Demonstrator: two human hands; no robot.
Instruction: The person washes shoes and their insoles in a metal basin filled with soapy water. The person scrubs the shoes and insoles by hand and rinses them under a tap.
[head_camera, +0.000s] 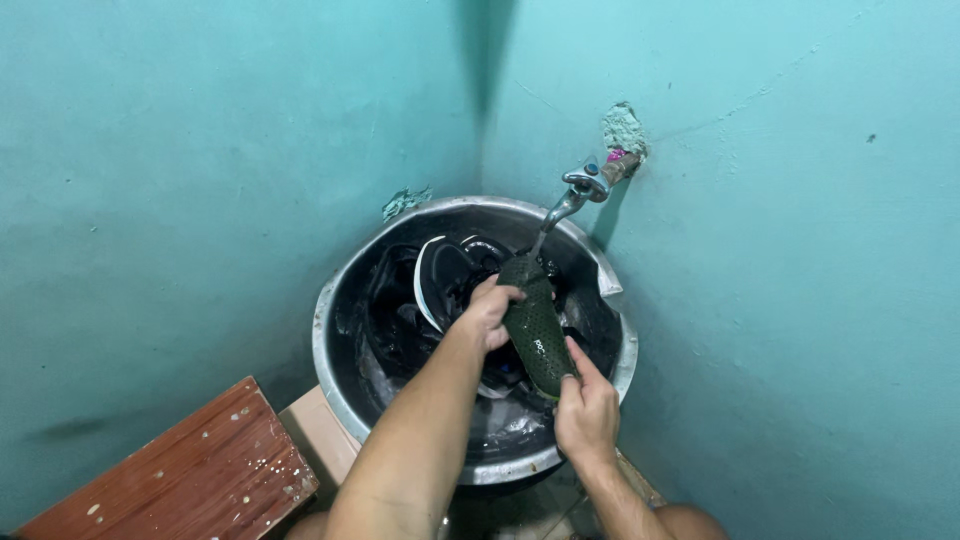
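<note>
Nearest, at seven o'clock: a reddish wooden bench (180, 470), speckled with pale spots. At six o'clock, two bare forearms reaching up over a dented metal basin (330, 370). Right hand (587, 410) at five o'clock of the basin, pinching the lower end of a dark green perforated insole (535, 330). Left hand (490, 312) near the basin's centre, fingers curled over the insole's upper left edge. Insole held aloft and tilted, toe toward twelve o'clock, directly beneath the tap (585, 185). Under it, in shallow sudsy water, dark shoes (445, 285) with a white-edged sole, at ten o'clock of the insole. Farthest, at one o'clock: tap jutting from a rough patch in the turquoise wall (780, 300); a thin stream seemingly running onto the insole's tip, though hard to confirm.

Step in hand, by the look of it: rinsing the insole. Next move likely calling for a steady two-handed grip while turning it so water reaches the other face.
</note>
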